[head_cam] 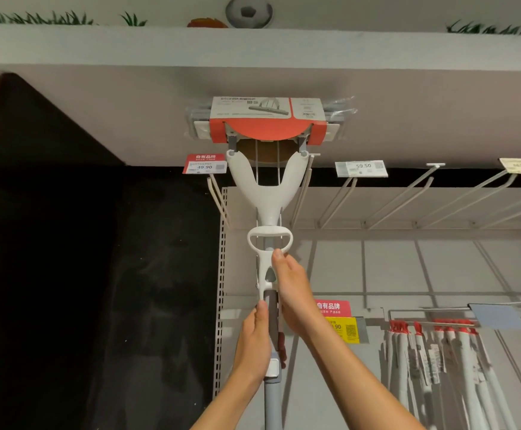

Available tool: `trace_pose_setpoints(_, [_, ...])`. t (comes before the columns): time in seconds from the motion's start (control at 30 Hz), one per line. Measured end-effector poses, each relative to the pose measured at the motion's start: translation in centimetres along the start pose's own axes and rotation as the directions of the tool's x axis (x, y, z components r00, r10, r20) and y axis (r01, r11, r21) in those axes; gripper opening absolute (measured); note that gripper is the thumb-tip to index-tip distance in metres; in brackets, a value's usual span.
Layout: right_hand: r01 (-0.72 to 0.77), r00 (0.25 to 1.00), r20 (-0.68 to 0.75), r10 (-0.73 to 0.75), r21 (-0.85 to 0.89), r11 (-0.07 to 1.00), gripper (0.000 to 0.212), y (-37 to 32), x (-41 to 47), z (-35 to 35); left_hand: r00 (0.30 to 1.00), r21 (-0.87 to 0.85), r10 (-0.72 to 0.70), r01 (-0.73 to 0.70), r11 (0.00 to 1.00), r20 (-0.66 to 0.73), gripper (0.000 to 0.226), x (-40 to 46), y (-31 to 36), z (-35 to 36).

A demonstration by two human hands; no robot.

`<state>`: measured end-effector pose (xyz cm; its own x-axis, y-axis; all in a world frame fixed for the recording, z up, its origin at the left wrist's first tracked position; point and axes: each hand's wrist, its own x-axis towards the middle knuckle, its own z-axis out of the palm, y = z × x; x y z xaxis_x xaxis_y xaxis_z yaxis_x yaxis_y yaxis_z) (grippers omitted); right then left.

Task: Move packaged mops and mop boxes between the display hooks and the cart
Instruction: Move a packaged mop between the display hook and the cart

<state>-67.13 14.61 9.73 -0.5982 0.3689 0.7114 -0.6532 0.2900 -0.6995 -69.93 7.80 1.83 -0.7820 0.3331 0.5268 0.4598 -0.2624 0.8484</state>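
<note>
The packaged mop (pixel 268 193) stands nearly upright in front of the display wall, its long axis running straight up and down. Its head points up: the sponge head, wrapped in a red and white card sleeve (pixel 268 119) and clear plastic, sits up near the grey overhang (pixel 253 48) at the top of the shelving. Below the sleeve the white forked yoke narrows into a loop handle, then the grey pole drops down and out of view at the bottom.

Both hands are on the pole. The right hand (pixel 293 290) is the higher one, fingers wrapped round the white lever piece just under the loop, thumb tip up against it. The left hand (pixel 254 339) grips the pole just below, fingers curled behind it, thumb lying along the front.

Beside the yoke on the left hangs a red price tag (pixel 204 164) reading 49.90; to the right a white tag (pixel 361 168) reads 59.50. Bare display hooks (pixel 408 197) slant out from the grey back panel. Lower right, more packaged mops (pixel 439 361) hang in a row from a rail.
</note>
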Motion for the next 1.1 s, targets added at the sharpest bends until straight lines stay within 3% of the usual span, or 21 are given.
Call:
trace_pose_setpoints(0.37, [0.03,0.999,-0.032,-0.032,-0.04,0.999,0.038,0.1,-0.9,0.7,1.0,-0.004,-0.027,0.027,1.0,0.009,0.088,0.2,-0.6,-0.4])
trace_pose_setpoints(1.1, [0.056,0.998,0.008,-0.056,-0.054,0.997,0.037,-0.4,1.3,1.7,0.999,-0.052,0.033,-0.032,0.998,0.014,0.081,1.9,0.4,-0.8])
